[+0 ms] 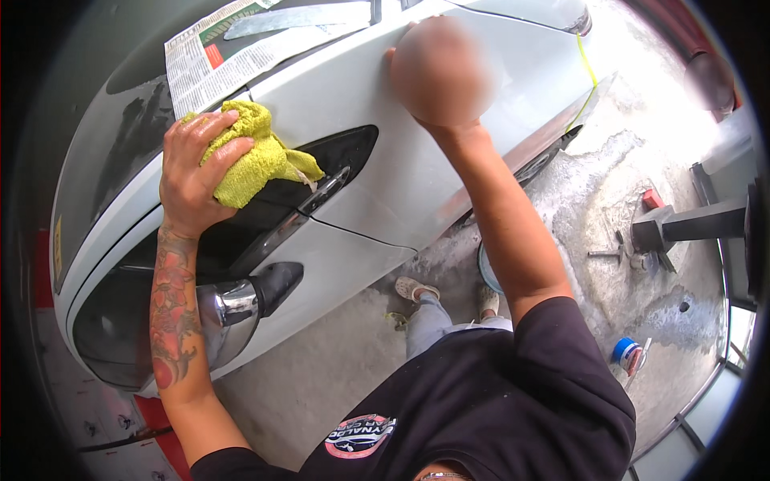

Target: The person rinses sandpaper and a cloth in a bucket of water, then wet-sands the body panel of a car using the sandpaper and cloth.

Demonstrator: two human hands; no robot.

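My left hand (195, 168) grips a crumpled yellow-green cloth (252, 159) near the dark side window of a light grey car. A loose corner of the cloth hangs over the window beside a door handle (328, 189). My right hand (442, 72) lies at the car's pale body panel (337, 84), farther back along the car. A blur covers that hand, so its fingers and anything in it are hidden. Newspaper (210, 78) rests on the upper part of the car, with a pale flat strip (295, 21) on it.
The car's side mirror (240, 303) juts out near my left forearm. Yellow-green tape (586, 63) marks the far body panel. On the wet concrete floor are a bucket (488, 270), a blue-lidded tub (627, 350) and a dark metal stand (652, 231). Another person is partly visible at far right.
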